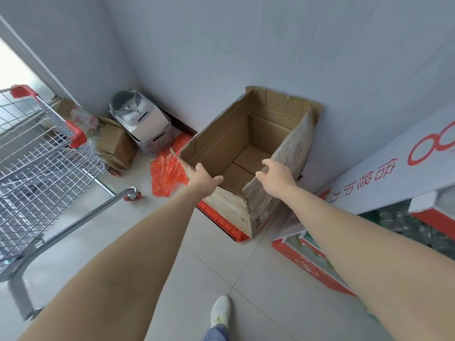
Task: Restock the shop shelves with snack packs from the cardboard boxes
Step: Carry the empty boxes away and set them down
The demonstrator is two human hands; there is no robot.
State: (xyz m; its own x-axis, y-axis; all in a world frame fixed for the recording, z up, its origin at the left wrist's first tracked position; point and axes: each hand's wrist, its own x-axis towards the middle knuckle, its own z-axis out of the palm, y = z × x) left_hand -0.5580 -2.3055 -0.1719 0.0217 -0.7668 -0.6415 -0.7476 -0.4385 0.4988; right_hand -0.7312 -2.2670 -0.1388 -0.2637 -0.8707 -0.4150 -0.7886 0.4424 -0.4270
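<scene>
Both hands hold the open cardboard box [221, 134] on the floor by the wall.
A wire shopping cart [37, 148] stands at the left. Next, the left hand [203, 177] grips the box's near left rim, thumb spread inside. The box sits on a red crate [221, 220]. The right hand [278, 175] curls its fingers over the upright right flap.

Bare forearms [138, 242], white sneaker [220, 310] w/ yellowish trim, blue-grey trouser leg [216, 333].

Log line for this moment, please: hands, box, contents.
left hand: grips near rim of open brown cardboard box | right hand: holds its right flap | box inside: no packs visible
</scene>
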